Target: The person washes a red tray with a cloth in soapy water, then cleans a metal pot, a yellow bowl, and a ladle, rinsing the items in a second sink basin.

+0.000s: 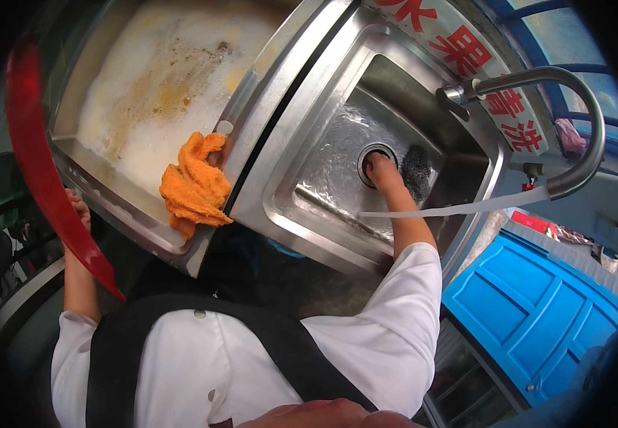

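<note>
My right hand [380,170] reaches down to the round drain [363,160] of the stainless steel sink [287,184], its fingers over or inside the opening and partly hidden. Beside the drain lies a dark wire scourer [416,167]. A stream of water falls from the curved metal faucet [597,128] across my forearm into the basin. At the far left, my left hand [79,208] is partly covered by a long, curved red thing [46,160], perhaps a tray or lid; its fingers look curled at that thing's edge.
Left of the sink stands a metal basin [143,227] full of brownish, foamy water. An orange cloth [196,184] hangs over its near corner. A sign [464,48] with red writing lines the wall behind the faucet. A blue panelled cabinet [533,310] stands at the right.
</note>
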{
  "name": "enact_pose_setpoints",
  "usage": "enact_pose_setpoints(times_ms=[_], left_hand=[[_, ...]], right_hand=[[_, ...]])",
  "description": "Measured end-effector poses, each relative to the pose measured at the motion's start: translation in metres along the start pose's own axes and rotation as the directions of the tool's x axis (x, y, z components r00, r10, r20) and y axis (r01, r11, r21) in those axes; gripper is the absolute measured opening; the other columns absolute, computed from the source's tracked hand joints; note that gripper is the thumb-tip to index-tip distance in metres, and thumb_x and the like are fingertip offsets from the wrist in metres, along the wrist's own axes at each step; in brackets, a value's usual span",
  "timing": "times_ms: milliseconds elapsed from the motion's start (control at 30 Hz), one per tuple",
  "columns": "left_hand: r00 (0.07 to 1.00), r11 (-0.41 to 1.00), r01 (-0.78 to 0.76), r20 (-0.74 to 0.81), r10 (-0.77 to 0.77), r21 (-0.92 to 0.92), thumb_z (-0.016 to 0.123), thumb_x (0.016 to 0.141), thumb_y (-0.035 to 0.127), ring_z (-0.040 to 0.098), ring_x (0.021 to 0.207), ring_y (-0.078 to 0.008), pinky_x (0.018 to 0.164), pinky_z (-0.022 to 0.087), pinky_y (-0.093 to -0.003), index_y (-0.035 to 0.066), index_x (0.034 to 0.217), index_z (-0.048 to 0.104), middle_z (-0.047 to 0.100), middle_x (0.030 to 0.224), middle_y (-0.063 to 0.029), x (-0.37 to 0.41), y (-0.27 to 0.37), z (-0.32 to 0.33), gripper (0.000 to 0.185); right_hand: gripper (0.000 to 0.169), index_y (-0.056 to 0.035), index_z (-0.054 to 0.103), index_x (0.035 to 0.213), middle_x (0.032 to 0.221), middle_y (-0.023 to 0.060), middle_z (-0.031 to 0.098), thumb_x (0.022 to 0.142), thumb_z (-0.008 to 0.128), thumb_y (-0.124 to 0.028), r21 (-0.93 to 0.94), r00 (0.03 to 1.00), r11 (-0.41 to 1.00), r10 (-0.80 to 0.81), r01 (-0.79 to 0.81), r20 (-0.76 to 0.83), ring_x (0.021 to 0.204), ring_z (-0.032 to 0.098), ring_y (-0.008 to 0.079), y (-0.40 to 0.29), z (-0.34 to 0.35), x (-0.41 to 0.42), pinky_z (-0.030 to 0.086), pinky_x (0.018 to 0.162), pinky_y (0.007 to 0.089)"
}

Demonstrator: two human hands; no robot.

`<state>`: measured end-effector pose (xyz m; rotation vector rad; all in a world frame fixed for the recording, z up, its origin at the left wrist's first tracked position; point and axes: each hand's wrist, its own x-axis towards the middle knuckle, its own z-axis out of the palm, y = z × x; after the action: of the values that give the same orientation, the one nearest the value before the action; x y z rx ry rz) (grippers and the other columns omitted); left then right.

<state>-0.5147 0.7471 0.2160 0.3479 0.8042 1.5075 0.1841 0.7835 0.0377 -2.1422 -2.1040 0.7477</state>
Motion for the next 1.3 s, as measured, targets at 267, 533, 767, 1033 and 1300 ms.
enact_pose_setpoints(times_ms=[267,533,767,1033,1300], left_hand=[[0.999,0.998,0.035,0.026,-0.034,-0.046,0.053,0.08,-0.006,0.054,0.089,-0.019,0.072,0.05,-0.0242,-0.004,0.109,0.05,0.053,0.102,-0.0112,0.002,0.014,-0.049,0.03],[0.98,0.979,0.149,0.153,-0.128,-0.14,0.053,0.08,-0.005,0.055,0.088,-0.0199,0.07,0.051,-0.0256,-0.005,0.105,0.051,0.053,0.102,-0.013,0.011,-0.007,-0.001,0.025],[0.968,0.97,0.229,0.125,-0.218,-0.085,0.051,0.083,-0.001,0.055,0.08,-0.0189,0.066,0.05,-0.0257,-0.002,0.1,0.052,0.053,0.094,-0.0111,0.005,-0.017,0.038,0.017],[0.974,0.965,0.195,0.151,-0.169,-0.178,0.047,0.085,0.004,0.054,0.073,-0.018,0.058,0.05,-0.0252,-0.002,0.095,0.052,0.053,0.086,-0.0098,0.037,-0.043,0.024,0.012],[0.973,0.979,0.181,0.16,-0.164,-0.092,0.049,0.086,0.003,0.055,0.074,-0.018,0.062,0.051,-0.0244,-0.003,0.098,0.052,0.054,0.087,-0.0108,0.02,-0.037,0.064,0.015]], right_hand=[[0.017,-0.0007,0.056,0.082,0.078,0.0199,0.06,0.071,0.056,-0.013,-0.105,1.0,0.995,0.007,-0.005,0.025,0.076,0.058,0.0363,0.001,-0.001,0.008,0.047,0.069,0.0406],[0.014,-0.002,0.059,0.075,0.066,0.0093,0.06,0.068,0.059,-0.014,0.313,0.945,0.907,0.318,-0.282,-0.072,0.062,0.059,0.0175,0.012,-0.084,-0.041,0.046,0.059,0.0279],[0.01,-0.0045,0.049,0.079,0.07,0.0029,0.051,0.076,0.059,-0.005,0.991,0.946,0.132,0.321,0.014,-0.056,0.054,0.047,0.0072,-0.09,-0.159,-0.226,0.034,0.044,0.0175],[0.023,-0.0054,0.061,0.097,0.094,0.0156,0.061,0.08,0.053,-0.018,0.512,0.907,0.795,0.416,-0.326,-0.069,0.088,0.059,0.0316,-0.148,0.067,-0.261,0.047,0.072,0.0329],[0.008,-0.0028,0.062,0.081,0.072,0.0049,0.061,0.079,0.057,-0.009,0.739,0.836,0.513,0.535,-0.437,0.123,0.06,0.056,0.012,-0.148,-0.032,-0.27,0.046,0.056,0.0235]])
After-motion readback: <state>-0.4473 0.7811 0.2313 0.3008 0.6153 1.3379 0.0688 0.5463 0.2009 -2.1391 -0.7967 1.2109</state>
